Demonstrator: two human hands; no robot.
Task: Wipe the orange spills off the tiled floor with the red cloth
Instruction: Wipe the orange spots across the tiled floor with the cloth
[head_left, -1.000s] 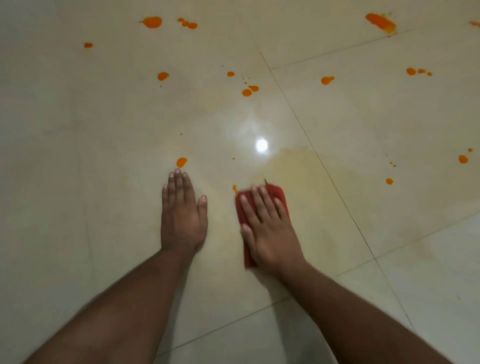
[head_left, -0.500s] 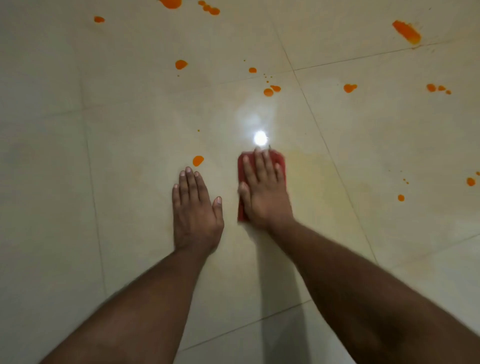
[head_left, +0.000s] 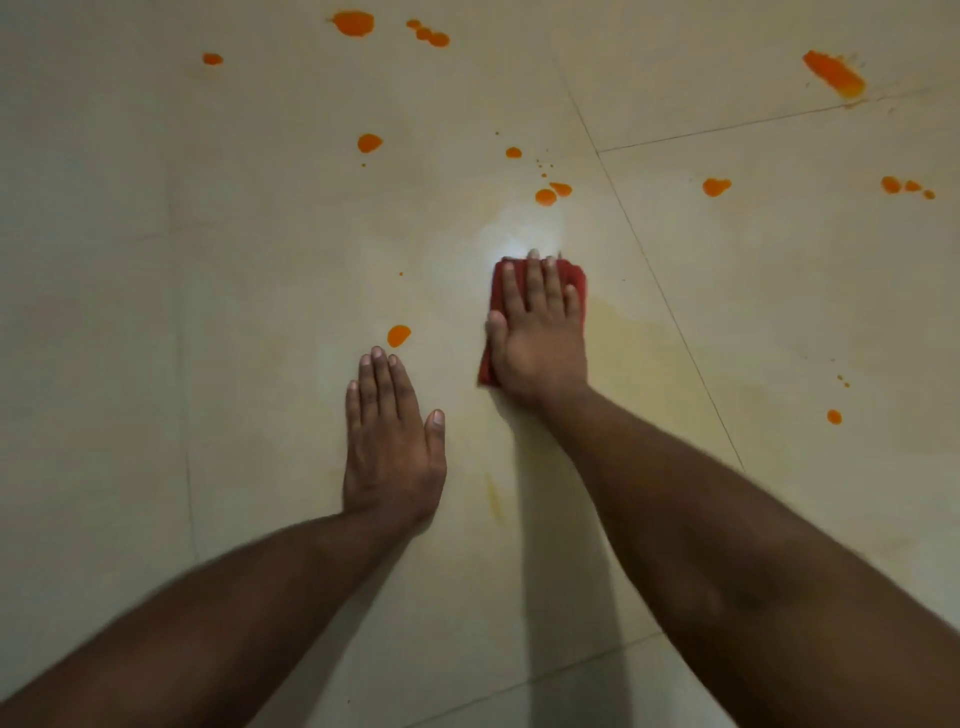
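Our left hand (head_left: 392, 441) lies flat on the tiled floor (head_left: 156, 364), fingers straight and together, holding nothing. An orange drop (head_left: 398, 335) sits just beyond its fingertips. Right of that hand, a little farther ahead, our right hand (head_left: 537, 332) presses straight-fingered on the red cloth (head_left: 574, 278). More orange spills (head_left: 544, 196) dot the floor beyond the cloth and to its right.

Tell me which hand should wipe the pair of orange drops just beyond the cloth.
Right. The right hand already presses the red cloth, with the pair of orange drops just ahead; the left hand lies flat on the floor, holding nothing.
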